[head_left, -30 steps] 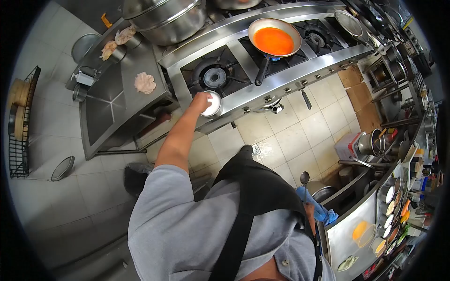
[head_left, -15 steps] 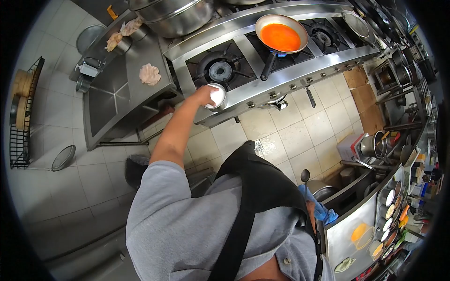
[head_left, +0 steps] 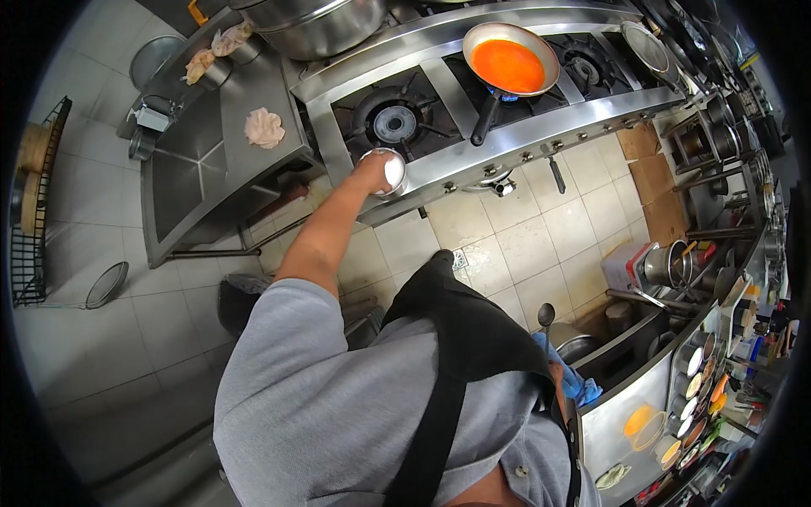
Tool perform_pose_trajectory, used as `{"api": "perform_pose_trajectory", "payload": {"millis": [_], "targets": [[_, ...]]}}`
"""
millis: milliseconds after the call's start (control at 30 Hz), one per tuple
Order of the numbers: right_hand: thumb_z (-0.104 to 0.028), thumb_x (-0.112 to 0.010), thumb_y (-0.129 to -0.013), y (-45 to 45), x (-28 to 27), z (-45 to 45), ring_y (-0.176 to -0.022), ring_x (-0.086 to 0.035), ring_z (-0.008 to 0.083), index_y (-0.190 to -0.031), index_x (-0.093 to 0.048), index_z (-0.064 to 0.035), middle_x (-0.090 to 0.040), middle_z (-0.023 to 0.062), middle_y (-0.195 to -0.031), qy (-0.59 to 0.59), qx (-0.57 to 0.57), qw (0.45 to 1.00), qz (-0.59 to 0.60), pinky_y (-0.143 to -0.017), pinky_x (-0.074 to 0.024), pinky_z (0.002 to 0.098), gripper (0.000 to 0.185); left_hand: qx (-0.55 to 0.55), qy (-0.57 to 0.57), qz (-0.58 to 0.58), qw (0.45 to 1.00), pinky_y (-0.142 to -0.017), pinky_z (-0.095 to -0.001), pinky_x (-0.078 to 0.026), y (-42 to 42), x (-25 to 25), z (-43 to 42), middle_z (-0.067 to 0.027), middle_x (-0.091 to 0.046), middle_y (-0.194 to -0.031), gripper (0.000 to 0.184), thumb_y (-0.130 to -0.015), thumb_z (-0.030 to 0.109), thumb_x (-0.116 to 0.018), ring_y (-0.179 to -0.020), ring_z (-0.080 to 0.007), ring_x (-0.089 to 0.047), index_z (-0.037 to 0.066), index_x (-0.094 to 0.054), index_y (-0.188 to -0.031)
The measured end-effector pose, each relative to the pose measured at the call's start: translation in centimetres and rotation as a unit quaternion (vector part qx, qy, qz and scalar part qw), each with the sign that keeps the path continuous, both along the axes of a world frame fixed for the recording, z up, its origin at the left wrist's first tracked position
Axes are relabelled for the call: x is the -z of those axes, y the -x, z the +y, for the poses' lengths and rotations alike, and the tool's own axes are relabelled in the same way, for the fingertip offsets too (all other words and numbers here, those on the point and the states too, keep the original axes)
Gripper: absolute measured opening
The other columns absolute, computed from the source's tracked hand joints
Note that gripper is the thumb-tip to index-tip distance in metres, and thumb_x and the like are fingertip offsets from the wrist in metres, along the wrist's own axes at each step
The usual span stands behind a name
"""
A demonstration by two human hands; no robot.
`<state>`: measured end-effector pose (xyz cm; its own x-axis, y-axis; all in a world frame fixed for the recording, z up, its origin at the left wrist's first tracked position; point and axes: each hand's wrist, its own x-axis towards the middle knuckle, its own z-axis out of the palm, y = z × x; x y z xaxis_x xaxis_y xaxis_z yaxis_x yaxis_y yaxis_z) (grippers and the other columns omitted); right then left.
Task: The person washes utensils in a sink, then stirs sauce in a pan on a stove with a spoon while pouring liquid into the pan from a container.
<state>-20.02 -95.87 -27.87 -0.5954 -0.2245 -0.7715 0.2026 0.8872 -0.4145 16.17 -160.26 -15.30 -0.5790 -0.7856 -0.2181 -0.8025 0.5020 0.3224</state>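
My left hand (head_left: 372,175) is at a round metal container (head_left: 400,188) of white powder (head_left: 394,171) on the stove's front ledge. Its fingers are bent down into the container; the fingertips are hidden. Only a sliver of my right hand (head_left: 557,372) shows past the apron at my side. From it a ladle (head_left: 547,316) sticks up, bowl upward, and a blue cloth (head_left: 581,387) hangs beside it. On a lit burner, a frying pan (head_left: 534,51) holds orange-red liquid (head_left: 507,66), its handle pointing toward me.
An unlit burner (head_left: 394,124) lies just beyond the container. Left of the stove, a steel counter (head_left: 211,144) bears a crumpled pale cloth (head_left: 264,128). A large steel pot (head_left: 317,25) stands behind. At right, a prep counter (head_left: 612,422) carries several small ingredient containers.
My left hand has shifted slightly within the container, its fingers drawn toward the near left side. The view has tilted a little. My right hand still has the ladle and cloth.
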Motion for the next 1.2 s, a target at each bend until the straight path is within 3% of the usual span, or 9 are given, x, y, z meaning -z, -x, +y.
{"api": "perform_pose_trajectory", "payload": {"millis": [100,300,400,567,800,867,1000,1200], "targets": [[-0.014,-0.053,-0.079,0.3,0.6,0.3,-0.042,-0.053,0.0217,-0.086,-0.059,0.0049,-0.057,0.0129,-0.06,0.014,-0.021,1.0,0.013,-0.036,-0.0448,0.0337,0.021,-0.024,-0.022,0.001,0.999,-0.095,-0.0363,-0.042,0.7,-1.6,0.8,-0.0198,-0.055,-0.115,0.071,-0.05,0.017,-0.077,-0.11,-0.0326,-0.051,0.007,-0.055,-0.117],[-0.016,-0.054,-0.08,0.5,-0.7,-0.2,-0.043,-0.054,0.0218,-0.087,-0.06,0.0037,-0.057,0.0123,-0.06,0.001,-0.045,0.999,0.023,-0.036,-0.0453,0.0339,0.021,-0.045,0.008,-0.011,0.999,-0.093,-0.0366,-0.044,0.9,-0.7,0.9,-0.0171,-0.056,-0.115,0.067,-0.055,0.013,-0.076,-0.108,-0.0312,-0.054,0.012,-0.055,-0.119],[-0.016,-0.055,-0.08,0.4,-0.6,-0.3,-0.044,-0.054,0.0219,-0.088,-0.06,0.003,-0.057,0.0119,-0.06,0.014,-0.036,0.999,0.016,-0.036,-0.0454,0.0338,0.021,-0.049,-0.034,0.015,0.998,-0.093,-0.037,-0.043,0.3,0.8,0.1,-0.0176,-0.057,-0.114,0.061,-0.058,0.009,-0.074,-0.107,-0.0317,-0.055,0.011,-0.057,-0.117],[-0.016,-0.055,-0.08,-0.5,-1.8,-0.9,-0.046,-0.056,0.022,-0.091,-0.061,0.0032,-0.058,0.0118,-0.062,-0.042,-0.051,0.997,0.032,-0.037,-0.0459,0.0337,0.023,-0.068,-0.044,0.054,0.995,-0.089,-0.0368,-0.046,-0.6,1.5,-0.4,-0.0179,-0.062,-0.106,0.044,-0.06,0.006,-0.072,-0.101,-0.0311,-0.058,0.009,-0.064,-0.104],[-0.015,-0.054,-0.08,-0.8,-2.5,-1.1,-0.046,-0.055,0.0217,-0.086,-0.062,0.0035,-0.058,0.0114,-0.062,-0.006,-0.033,0.999,0.028,-0.037,-0.046,0.0333,0.021,-0.071,-0.074,0.038,0.994,-0.083,-0.0368,-0.049,-0.4,-2.0,0.0,-0.0186,-0.063,-0.1,0.026,-0.064,0.004,-0.069,-0.096,-0.0302,-0.06,0.008,-0.07,-0.089],[-0.014,-0.054,-0.08,-1.0,-2.5,-1.4,-0.045,-0.054,0.0214,-0.084,-0.062,0.0037,-0.057,0.0111,-0.061,-0.018,-0.045,0.998,0.037,-0.037,-0.0457,0.0331,0.02,-0.055,-0.076,0.037,0.995,-0.083,-0.0362,-0.049,-0.9,-0.9,-0.5,-0.0178,-0.063,-0.101,0.031,-0.063,0.004,-0.071,-0.096,-0.0296,-0.061,0.01,-0.07,-0.093],[-0.014,-0.054,-0.081,-2.1,-8.2,-4.6,-0.044,-0.054,0.0211,-0.082,-0.061,0.0041,-0.056,0.0109,-0.06,0.005,-0.099,0.993,0.059,-0.036,-0.0452,0.0328,0.019,0.02,-0.022,0.048,0.998,-0.084,-0.0349,-0.048,-1.4,-1.4,0.2,-0.0173,-0.064,-0.099,0.048,-0.056,0.01,-0.076,-0.092,-0.03,-0.062,0.009,-0.066,-0.103],[-0.014,-0.052,-0.08,-1.8,-7.8,-4.5,-0.044,-0.054,0.0216,-0.086,-0.06,0.0047,-0.057,0.0116,-0.061,-0.001,-0.096,0.994,0.046,-0.036,-0.0453,0.0327,0.021,0.042,-0.02,-0.042,0.998,-0.093,-0.037,-0.044,0.4,-2.4,0.4,-0.0195,-0.054,-0.116,0.076,-0.046,0.013,-0.082,-0.106,-0.0336,-0.054,0.009,-0.056,-0.118]]}}
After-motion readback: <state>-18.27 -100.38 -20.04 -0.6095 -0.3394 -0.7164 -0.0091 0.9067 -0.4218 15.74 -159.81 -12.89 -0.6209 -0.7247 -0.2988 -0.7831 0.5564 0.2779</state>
